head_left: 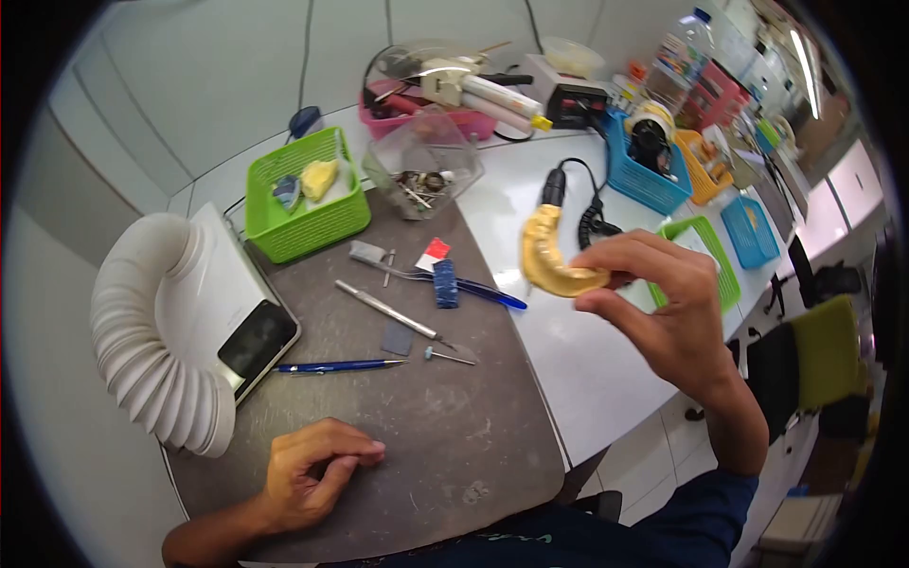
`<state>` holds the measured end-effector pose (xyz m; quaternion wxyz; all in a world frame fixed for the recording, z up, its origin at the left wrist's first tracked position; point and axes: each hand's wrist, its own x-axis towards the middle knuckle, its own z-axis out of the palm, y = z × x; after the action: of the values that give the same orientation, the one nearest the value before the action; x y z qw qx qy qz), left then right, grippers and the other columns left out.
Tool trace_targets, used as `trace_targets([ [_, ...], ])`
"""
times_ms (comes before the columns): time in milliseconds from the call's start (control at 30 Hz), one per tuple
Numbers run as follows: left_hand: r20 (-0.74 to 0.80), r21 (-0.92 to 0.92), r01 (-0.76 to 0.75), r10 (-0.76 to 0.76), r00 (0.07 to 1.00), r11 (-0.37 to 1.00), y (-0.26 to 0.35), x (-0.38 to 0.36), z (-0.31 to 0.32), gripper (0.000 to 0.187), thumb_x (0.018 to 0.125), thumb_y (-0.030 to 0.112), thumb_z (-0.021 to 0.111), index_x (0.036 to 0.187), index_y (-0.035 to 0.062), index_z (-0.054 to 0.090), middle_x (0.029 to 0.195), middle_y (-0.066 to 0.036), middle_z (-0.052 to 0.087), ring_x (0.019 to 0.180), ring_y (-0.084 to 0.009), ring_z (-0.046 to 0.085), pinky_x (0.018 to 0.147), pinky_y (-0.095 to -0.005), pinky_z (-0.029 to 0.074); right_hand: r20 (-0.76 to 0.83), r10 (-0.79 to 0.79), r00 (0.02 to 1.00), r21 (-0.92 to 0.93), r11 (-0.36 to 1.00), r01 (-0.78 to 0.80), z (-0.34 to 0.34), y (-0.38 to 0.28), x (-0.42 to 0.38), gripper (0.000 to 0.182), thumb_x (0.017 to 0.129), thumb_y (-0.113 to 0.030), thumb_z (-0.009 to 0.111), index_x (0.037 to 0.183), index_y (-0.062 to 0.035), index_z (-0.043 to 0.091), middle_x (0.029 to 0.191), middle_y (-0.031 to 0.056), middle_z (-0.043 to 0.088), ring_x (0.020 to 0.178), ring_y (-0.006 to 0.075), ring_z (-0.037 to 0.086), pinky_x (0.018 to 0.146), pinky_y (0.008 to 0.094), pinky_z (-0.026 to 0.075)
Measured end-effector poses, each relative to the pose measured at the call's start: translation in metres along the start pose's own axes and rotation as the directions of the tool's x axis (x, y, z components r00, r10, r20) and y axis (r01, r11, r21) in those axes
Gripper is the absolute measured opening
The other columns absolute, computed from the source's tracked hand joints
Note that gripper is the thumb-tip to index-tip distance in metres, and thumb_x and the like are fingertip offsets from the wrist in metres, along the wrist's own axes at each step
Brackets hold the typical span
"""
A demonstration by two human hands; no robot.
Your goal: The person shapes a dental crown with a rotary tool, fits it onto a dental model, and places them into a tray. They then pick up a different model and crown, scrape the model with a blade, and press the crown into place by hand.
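Observation:
My right hand [668, 312] is raised over the white table, pinching a gold-coloured dental arch model [544, 254] by one end between thumb and fingers. My left hand [317, 470] rests on the brown work mat [454, 454], its fingers curled in and nothing seen in them. Farther up the mat lie a blue mechanical pencil [341, 366], a metal-handled craft knife [386, 310] and a toothbrush [488, 292] with a dark strip [445, 284] across it. Close to the knife are a grey square [397, 339] and a small rotary bit [449, 357].
A white ribbed hose [118, 331] curves over a white device [256, 312] at left. Behind are a green basket [308, 222], a clear bin of bits [421, 175], a pink basin [473, 125] and a blue basket [649, 180]. A black corded handpiece [553, 187] stands behind the model.

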<state>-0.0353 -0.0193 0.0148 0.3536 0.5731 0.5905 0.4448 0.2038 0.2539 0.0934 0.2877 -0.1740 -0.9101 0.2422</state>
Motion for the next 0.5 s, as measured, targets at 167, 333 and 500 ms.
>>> trace_targets([
  [167,-0.05,0.098,-0.031,0.036,0.998,0.995,0.006,-0.002,0.012,0.026,0.079,-0.01,0.065,0.101,0.0022,0.073,0.097,-0.012,0.071,0.088,-0.0235,0.069,0.077,-0.0302,0.056,-0.076,0.09,0.993,-0.027,0.995,-0.092,-0.02,0.007,0.007,0.024,0.078,-0.008,0.081,0.099,0.0011,0.073,0.089,0.0103,0.071,0.077,0.0148,0.068,0.072,0.0251,0.055],
  [333,0.048,0.151,-0.068,0.061,0.997,0.986,0.003,0.0,0.01,0.025,0.08,-0.006,0.07,0.101,0.0059,0.074,0.096,-0.007,0.071,0.088,-0.0225,0.068,0.077,-0.0318,0.055,-0.058,0.029,0.998,-0.012,0.999,-0.03,-0.017,0.006,0.037,0.024,0.079,-0.009,0.081,0.098,0.0016,0.073,0.09,0.0103,0.071,0.079,0.0141,0.067,0.073,0.0248,0.055],
  [500,0.075,0.064,-0.076,0.071,0.995,0.995,-0.003,0.002,0.005,0.025,0.08,-0.002,0.072,0.103,0.0068,0.073,0.099,-0.006,0.071,0.089,-0.0213,0.068,0.077,-0.0321,0.056,0.063,-0.087,0.994,-0.042,0.995,0.09,0.001,-0.005,0.09,0.023,0.08,-0.009,0.08,0.099,0.001,0.073,0.087,0.0094,0.07,0.078,0.0139,0.068,0.074,0.0253,0.055],
])
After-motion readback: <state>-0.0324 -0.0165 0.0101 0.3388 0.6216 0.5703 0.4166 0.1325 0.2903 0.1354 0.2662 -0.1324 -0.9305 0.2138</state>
